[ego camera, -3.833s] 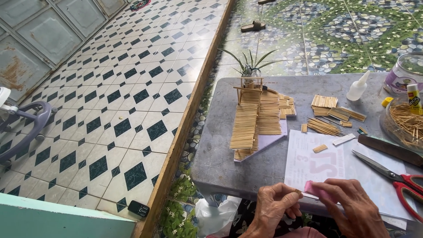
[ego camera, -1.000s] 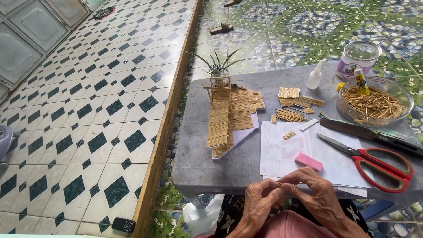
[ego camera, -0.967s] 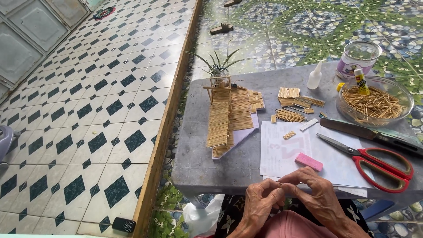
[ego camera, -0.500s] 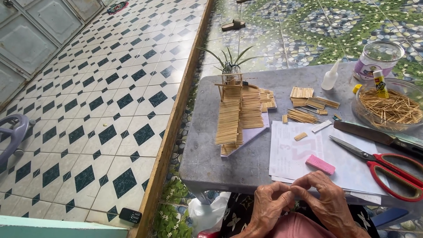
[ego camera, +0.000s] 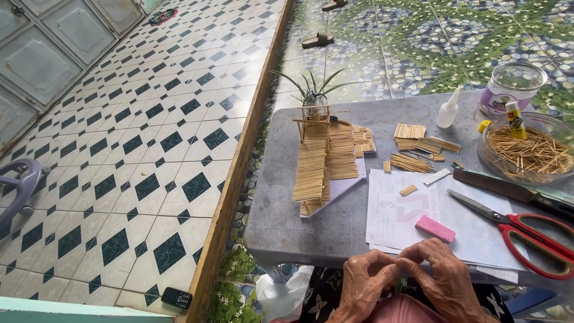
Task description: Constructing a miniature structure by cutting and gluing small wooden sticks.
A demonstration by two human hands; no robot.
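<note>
Hands [ego camera: 406,278] unchanged, fingertips pinched together; pink eraser [ego camera: 435,228] lies apart.

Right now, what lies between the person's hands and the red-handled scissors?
In the head view, a pink eraser block on white paper sheets lies between the hands and the scissors.

red scissors [ego camera: 526,234], pink eraser [ego camera: 435,228], glue bottle [ego camera: 448,110], potted plant [ego camera: 311,96]

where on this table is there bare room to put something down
Bare grey table runs along its left edge beside the stick panels, and in a strip along the near edge from the left corner to the left hand. Crowded: the white paper, pink block, red scissors and bowl of sticks fill the right side.
</note>
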